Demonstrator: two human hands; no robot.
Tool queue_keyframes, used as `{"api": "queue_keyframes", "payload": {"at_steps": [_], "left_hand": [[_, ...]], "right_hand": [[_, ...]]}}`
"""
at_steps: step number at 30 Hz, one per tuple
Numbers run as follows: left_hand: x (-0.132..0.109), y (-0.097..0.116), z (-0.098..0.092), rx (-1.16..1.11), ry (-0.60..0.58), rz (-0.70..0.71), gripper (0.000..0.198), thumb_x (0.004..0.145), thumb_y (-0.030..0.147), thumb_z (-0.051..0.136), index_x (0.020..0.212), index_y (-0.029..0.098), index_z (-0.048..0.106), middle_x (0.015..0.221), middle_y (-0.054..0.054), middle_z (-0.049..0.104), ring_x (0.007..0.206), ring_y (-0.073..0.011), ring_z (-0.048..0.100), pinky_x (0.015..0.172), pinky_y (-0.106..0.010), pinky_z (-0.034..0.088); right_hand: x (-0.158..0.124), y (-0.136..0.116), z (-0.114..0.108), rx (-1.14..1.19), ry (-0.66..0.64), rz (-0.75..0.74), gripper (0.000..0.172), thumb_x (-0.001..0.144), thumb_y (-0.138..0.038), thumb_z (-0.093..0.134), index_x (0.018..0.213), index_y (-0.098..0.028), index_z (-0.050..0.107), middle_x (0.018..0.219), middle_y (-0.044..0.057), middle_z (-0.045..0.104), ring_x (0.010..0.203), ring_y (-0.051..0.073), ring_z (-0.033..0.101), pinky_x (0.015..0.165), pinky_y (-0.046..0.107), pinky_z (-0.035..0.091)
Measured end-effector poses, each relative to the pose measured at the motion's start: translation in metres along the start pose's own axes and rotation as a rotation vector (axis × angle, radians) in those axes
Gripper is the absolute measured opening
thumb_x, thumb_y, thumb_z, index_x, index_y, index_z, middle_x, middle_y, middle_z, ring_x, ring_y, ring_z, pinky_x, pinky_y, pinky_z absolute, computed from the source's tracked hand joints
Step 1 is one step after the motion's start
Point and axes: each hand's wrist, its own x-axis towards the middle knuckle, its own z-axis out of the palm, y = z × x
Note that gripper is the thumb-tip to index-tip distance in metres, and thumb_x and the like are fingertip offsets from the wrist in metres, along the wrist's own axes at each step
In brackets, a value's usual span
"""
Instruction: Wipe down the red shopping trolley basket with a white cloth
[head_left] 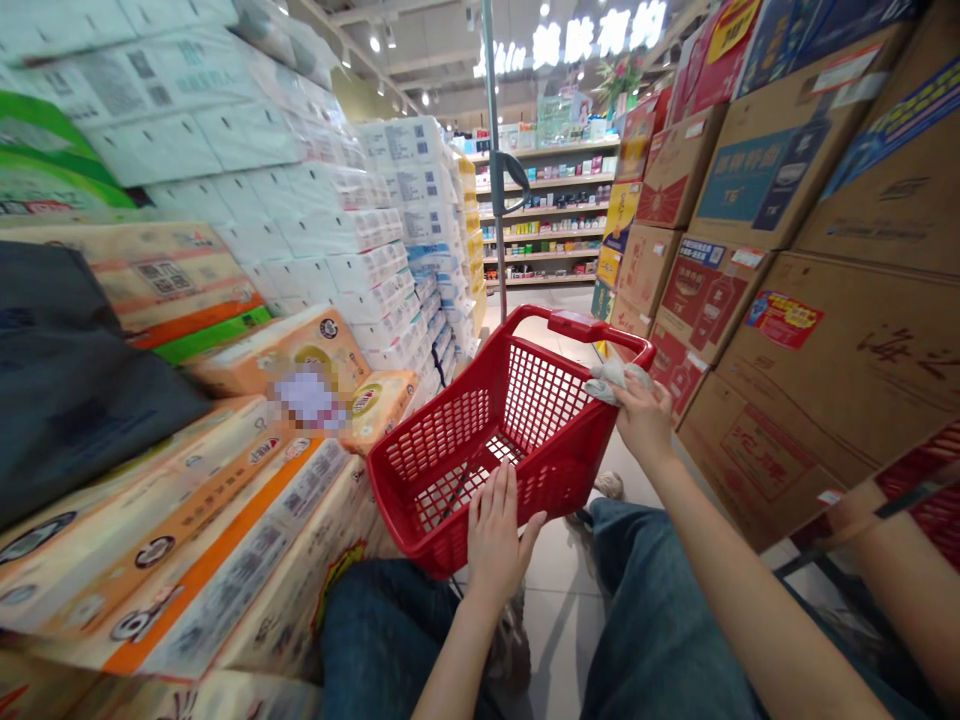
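Red plastic mesh basket (431,445) steadied by both hands: open left hand (495,535) flat on its near rim, right hand (637,415) pressing a crumpled grey cloth (615,378) to its far rim.

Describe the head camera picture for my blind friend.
The left hand and right hand hold a red shopping basket in a store aisle, a gray cloth under the right one. Tissue packs and cardboard boxes are stacked alongside.

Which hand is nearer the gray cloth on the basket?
Right. The right hand touches the gray cloth on the far rim of the red basket; the left hand sits at its near side, farther away.
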Motion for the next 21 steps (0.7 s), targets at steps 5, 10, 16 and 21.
{"api": "queue_keyframes", "payload": {"at_steps": [5,10,16,21], "left_hand": [[0.000,0.000,0.000,0.003,0.017,-0.002,0.068,0.097,0.048,0.040,0.152,0.014,0.021,0.151,-0.013,0.039,0.138,-0.0265,0.038,0.112,-0.045,0.033],[-0.002,-0.002,0.000,0.013,0.019,0.008,0.067,0.097,0.048,0.040,0.152,0.013,0.022,0.152,-0.014,0.038,0.139,-0.0264,0.036,0.112,-0.044,0.032],[-0.003,-0.004,0.000,0.018,0.007,0.023,0.066,0.098,0.048,0.039,0.152,0.013,0.023,0.153,-0.012,0.037,0.140,-0.0257,0.035,0.113,-0.043,0.031],[-0.003,-0.002,-0.001,0.012,-0.012,0.013,0.066,0.098,0.048,0.039,0.151,0.013,0.023,0.153,-0.012,0.037,0.140,-0.0245,0.034,0.113,-0.042,0.030]], "right_hand": [[-0.034,-0.052,0.006,0.072,-0.034,-0.041,0.052,0.080,-0.001,0.041,0.122,-0.022,0.063,0.132,0.009,0.061,0.132,0.020,0.047,0.108,0.045,0.026],[-0.091,-0.122,0.014,0.254,-0.088,-0.218,0.050,0.088,-0.006,0.040,0.130,-0.026,0.058,0.131,0.006,0.062,0.134,0.018,0.044,0.110,0.041,0.026],[-0.080,-0.097,0.008,0.227,-0.100,-0.289,0.047,0.090,-0.010,0.041,0.131,-0.028,0.057,0.136,0.004,0.058,0.133,0.018,0.046,0.113,0.044,0.022],[-0.030,-0.034,0.004,0.078,0.012,-0.043,0.050,0.083,-0.005,0.042,0.126,-0.025,0.060,0.136,0.008,0.058,0.131,0.021,0.048,0.110,0.049,0.025]]}}
